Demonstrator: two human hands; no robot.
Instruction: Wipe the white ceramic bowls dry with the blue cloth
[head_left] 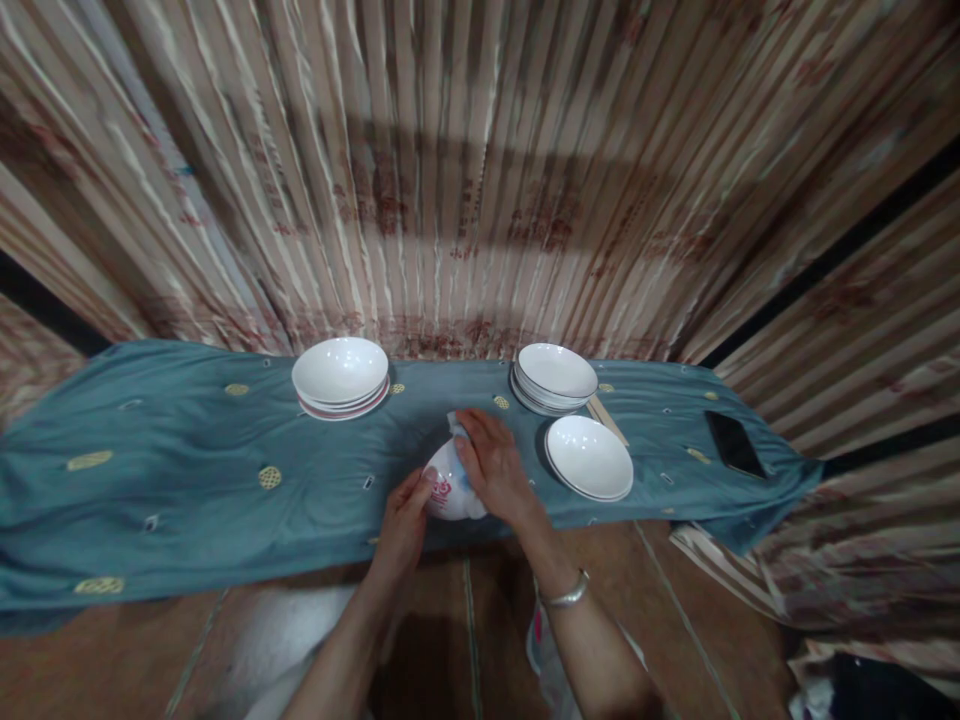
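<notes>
A white bowl with a red pattern (441,492) is tilted on its side above the front part of the cloth-covered table. My left hand (405,515) grips its left edge, thumb on the outer wall. With my right hand (491,460) I press a pale cloth (454,424) against the bowl's upper right side; most of that cloth is hidden under the fingers. Just right of the hands lie shallow white dishes (590,457), one on another. Behind them stands a stack of white bowls (557,372). Another white stack (341,375), with reddish rims below, is at the back left.
A green-blue tablecloth (202,460) with yellow motifs covers the long narrow table. Light wooden sticks (609,420) lie beside the right stack. A black phone (735,444) rests near the right end. Patterned curtains (465,180) hang close behind, and dark poles slant at both sides.
</notes>
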